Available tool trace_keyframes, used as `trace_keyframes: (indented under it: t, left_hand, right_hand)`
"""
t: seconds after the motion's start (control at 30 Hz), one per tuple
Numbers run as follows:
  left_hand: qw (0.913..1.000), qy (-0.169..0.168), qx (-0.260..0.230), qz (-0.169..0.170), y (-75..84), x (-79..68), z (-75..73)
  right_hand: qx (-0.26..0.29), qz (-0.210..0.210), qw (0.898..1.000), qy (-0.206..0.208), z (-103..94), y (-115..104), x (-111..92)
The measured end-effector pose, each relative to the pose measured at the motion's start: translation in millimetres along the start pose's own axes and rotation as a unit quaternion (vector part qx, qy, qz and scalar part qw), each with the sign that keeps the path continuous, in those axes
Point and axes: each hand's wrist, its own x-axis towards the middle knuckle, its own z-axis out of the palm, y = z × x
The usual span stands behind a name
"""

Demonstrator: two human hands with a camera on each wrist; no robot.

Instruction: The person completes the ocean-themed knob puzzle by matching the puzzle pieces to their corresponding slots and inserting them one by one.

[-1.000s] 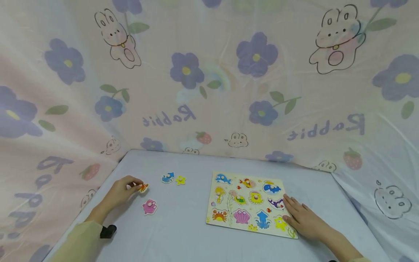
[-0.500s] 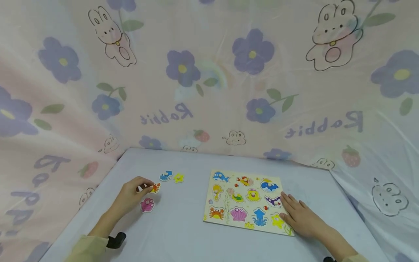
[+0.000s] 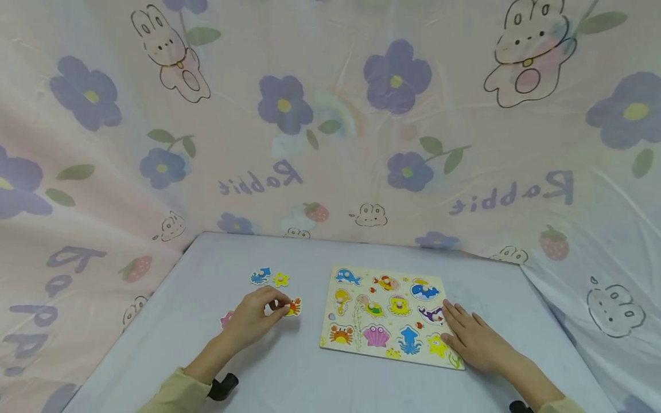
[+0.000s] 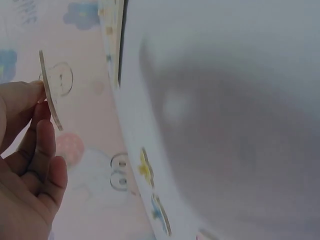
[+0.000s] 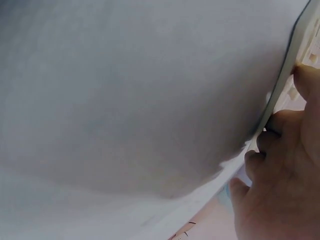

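Observation:
My left hand (image 3: 253,315) pinches an orange crab puzzle piece (image 3: 295,307) between thumb and fingers, above the table left of the puzzle board (image 3: 365,275). In the left wrist view the piece (image 4: 51,92) shows edge-on, held at the fingertips. The pale board carries sea-animal pictures, several with knobbed pieces on them. Crab, pink shell, squid and star pictures along its near row show no knobs. My right hand (image 3: 477,338) rests with straight fingers on the board's right edge; in the right wrist view the thumb and fingers touch that edge (image 5: 285,80).
Behind the left hand lie a blue squid piece (image 3: 260,276) and a yellow star piece (image 3: 281,279). A pink shell piece (image 3: 225,319) is partly hidden by that hand. A rabbit-and-flower curtain (image 3: 341,172) hangs behind the white table (image 3: 310,384).
The left hand has lifted the crab piece and carried it rightward, past the shell piece toward the board. The right hand has stayed on the board's edge.

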Motion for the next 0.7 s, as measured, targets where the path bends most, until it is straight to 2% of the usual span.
trace_keyframes:
  t: [0.33,0.7]
  left_hand:
    - [0.9983,-0.053,-0.02,0.015,15.3,17.7,40.8]
    - [0.9914,-0.129,-0.019,0.007,32.3,33.0,72.3]
  right_hand:
    - [-0.002,0.006,1.0,0.003,-0.5,-1,-3]
    - [0.003,0.013,1.0,-0.01,-3.8,-4,-2]
